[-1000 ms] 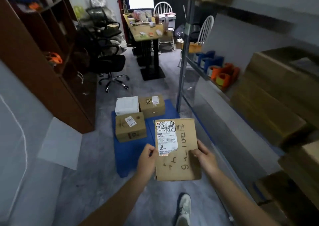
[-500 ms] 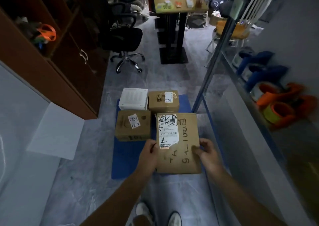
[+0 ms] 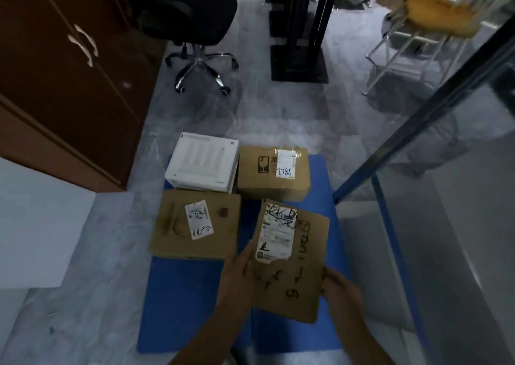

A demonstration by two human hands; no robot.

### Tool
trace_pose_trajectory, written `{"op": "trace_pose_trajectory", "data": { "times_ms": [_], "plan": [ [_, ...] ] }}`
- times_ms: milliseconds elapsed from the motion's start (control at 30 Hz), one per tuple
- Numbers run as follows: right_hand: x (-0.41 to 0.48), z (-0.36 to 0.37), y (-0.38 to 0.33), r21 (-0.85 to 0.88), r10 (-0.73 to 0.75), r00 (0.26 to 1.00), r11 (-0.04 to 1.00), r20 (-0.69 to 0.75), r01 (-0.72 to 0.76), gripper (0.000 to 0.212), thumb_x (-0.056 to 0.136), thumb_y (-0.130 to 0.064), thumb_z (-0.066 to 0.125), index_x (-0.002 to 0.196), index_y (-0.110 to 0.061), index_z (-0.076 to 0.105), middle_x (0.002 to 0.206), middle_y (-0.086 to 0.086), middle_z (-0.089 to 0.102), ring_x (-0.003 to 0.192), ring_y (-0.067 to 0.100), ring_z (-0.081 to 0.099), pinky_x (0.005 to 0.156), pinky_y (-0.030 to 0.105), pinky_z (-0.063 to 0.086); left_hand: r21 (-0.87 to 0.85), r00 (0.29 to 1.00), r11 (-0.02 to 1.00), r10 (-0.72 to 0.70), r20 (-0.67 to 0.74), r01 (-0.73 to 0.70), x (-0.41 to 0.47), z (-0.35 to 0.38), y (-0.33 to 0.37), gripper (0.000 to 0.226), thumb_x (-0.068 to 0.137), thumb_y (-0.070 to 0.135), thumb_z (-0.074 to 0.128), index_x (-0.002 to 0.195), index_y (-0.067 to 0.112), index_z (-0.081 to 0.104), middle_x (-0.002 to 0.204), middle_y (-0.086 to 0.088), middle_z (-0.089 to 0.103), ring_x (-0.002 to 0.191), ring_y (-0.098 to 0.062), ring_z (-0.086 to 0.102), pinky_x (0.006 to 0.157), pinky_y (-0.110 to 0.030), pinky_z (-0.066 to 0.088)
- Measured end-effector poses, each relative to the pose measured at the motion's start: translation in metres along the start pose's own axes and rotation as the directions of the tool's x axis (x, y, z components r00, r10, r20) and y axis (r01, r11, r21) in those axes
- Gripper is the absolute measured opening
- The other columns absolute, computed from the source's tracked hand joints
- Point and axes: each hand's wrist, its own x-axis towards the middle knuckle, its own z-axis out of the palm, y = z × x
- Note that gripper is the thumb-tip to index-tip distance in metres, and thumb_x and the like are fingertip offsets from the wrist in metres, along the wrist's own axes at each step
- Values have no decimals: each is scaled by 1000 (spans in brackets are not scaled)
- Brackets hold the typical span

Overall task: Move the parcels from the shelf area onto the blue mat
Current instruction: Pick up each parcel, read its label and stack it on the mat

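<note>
I hold a flat brown cardboard parcel [image 3: 303,270] with a white label and black handwriting over the right half of the blue mat [image 3: 184,303]. My left hand [image 3: 238,278] grips its left edge and my right hand [image 3: 341,292] grips its lower right edge. Three parcels lie on the mat's far part: a white box [image 3: 203,164] at the back left, a brown box labelled 7786 [image 3: 274,174] at the back right, and a brown box labelled 8825 [image 3: 195,225] in front of the white one. The held parcel is tilted and sits just in front of the 7786 box.
A dark brown cabinet [image 3: 64,80] stands at the left, with a white panel [image 3: 36,225] leaning below it. The blue metal shelf post [image 3: 418,119] and grey shelf surface run down the right. A black office chair [image 3: 195,30] and desk legs stand beyond the mat.
I have walked up to the mat and looked down. The parcel in both hands has come lower and closer over the mat's right side.
</note>
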Motion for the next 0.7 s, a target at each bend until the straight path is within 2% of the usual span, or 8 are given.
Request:
{"op": "trace_pose_trajectory", "data": {
  "times_ms": [67, 133, 267, 333, 433, 533, 633, 700],
  "plan": [
    [43, 16, 5, -52, -15, 1000, 999, 4, 16, 25, 91, -1, 53, 100, -10, 75, 95, 12, 73, 84, 28, 68, 68, 40, 53, -26, 998, 999, -40, 43, 41, 42, 17, -28, 43, 103, 10, 41, 144, 24, 45, 134, -2, 46, 110, -3, 52, 86, -8, 43],
    [92, 30, 14, -130, -55, 997, 990, 57, 62, 29, 90, -5, 52, 94, -18, 77, 94, 6, 75, 90, 26, 69, 72, 38, 55, 20, 996, 997, -80, 50, 79, 83, 39, -57, 46, 103, 11, 40, 148, 24, 40, 134, -3, 50, 112, -11, 53, 90, -18, 45],
    [190, 61, 45, -199, -70, 986, 975, 151, 100, 31, 93, -13, 50, 102, -30, 74, 106, -3, 72, 99, 18, 66, 92, 41, 53, 72, 981, 980, -191, 44, 188, 159, 77, -114, 54, 102, 14, 46, 153, 20, 29, 145, -7, 44, 128, -26, 48, 106, -39, 44],
    [229, 76, 63, -208, -52, 971, 973, 234, 102, 28, 92, -19, 53, 102, -34, 74, 106, -7, 72, 101, 16, 66, 95, 44, 52, 80, 964, 961, -264, -10, 264, 184, 93, -140, 63, 100, 13, 51, 155, 21, 23, 152, -8, 36, 130, -29, 46, 102, -38, 47],
    [264, 90, 91, -213, -37, 945, 971, 324, 111, 26, 89, -28, 61, 108, -42, 70, 115, -9, 69, 106, 15, 64, 96, 43, 52, 48, 949, 949, -306, -81, 310, 201, 111, -170, 75, 97, 26, 56, 157, 25, 10, 157, -5, 27, 127, -27, 47, 76, -24, 49],
    [284, 98, 109, -228, -60, 940, 963, 337, 143, 41, 90, -22, 58, 111, -57, 59, 118, -15, 63, 110, 12, 60, 97, 41, 51, 66, 957, 965, -241, -160, 254, 203, 125, -185, 81, 96, 44, 53, 157, 31, 1, 161, 1, 21, 134, -23, 40, 87, -25, 43],
    [290, 100, 116, -231, -40, 929, 964, 369, 133, 49, 91, -22, 53, 127, -56, 52, 121, -21, 61, 114, 9, 58, 98, 36, 49, 99, 959, 970, -197, -203, 221, 197, 133, -191, 76, 99, 35, 48, 156, 30, -3, 160, 2, 19, 126, -17, 43, 82, -21, 41],
    [282, 99, 114, -272, -31, 911, 950, 411, 155, 54, 94, -25, 53, 138, -53, 41, 125, -23, 57, 119, 7, 54, 96, 26, 47, 139, 960, 964, -199, -196, 228, 187, 132, -188, 76, 100, 27, 47, 157, 24, -3, 161, -1, 17, 136, -19, 35, 93, -21, 36]
  ]
}}
